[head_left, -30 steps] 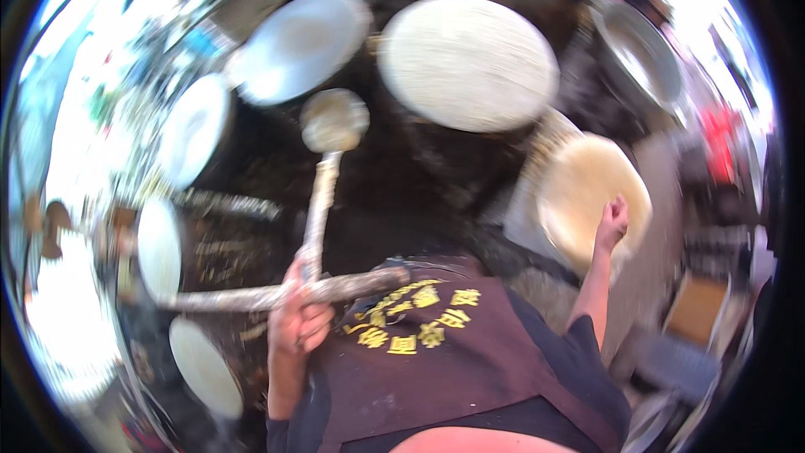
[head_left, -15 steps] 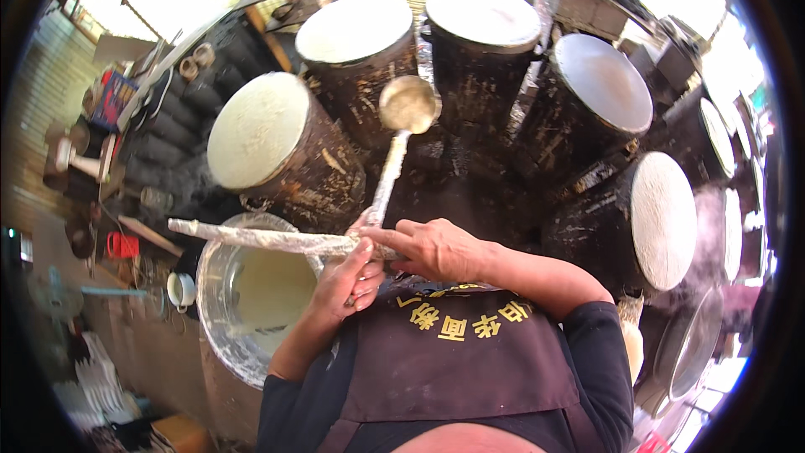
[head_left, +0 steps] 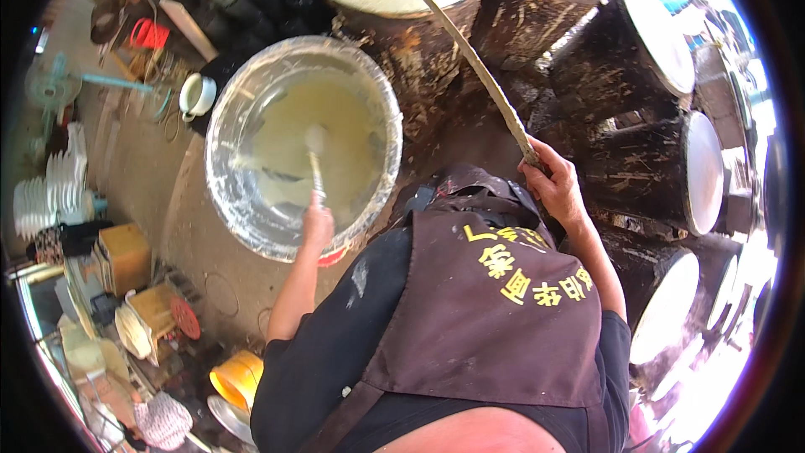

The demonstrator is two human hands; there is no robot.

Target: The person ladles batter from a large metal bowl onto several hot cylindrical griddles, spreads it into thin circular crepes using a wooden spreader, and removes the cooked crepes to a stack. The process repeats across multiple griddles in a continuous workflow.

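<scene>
My left hand [head_left: 316,226] grips the pale, coated handle of a ladle [head_left: 315,164] whose head is mostly hidden in cloudy, pale yellow liquid. The liquid fills part of a large metal tub [head_left: 387,143] with a crusted white rim, to the left of my body. My right hand [head_left: 551,180] is closed round the lower end of a long, slightly curved wooden stick [head_left: 465,50], held up to the right of the tub, with its far end over a tall dark drum [head_left: 394,38] that has a round white top.
More sooty drums [head_left: 637,172] with white round tops curve round my right. At the left are a white pot [head_left: 195,96], a standing fan [head_left: 53,80], stacked white plastic pieces [head_left: 42,201], wooden boxes [head_left: 124,256], a yellow bucket [head_left: 235,379] and a red basket [head_left: 148,33].
My view has swung toward the tub. My left hand has lowered the ladle into it. My right hand, earlier joining my left, now holds the stick apart, raised and pointing away from me.
</scene>
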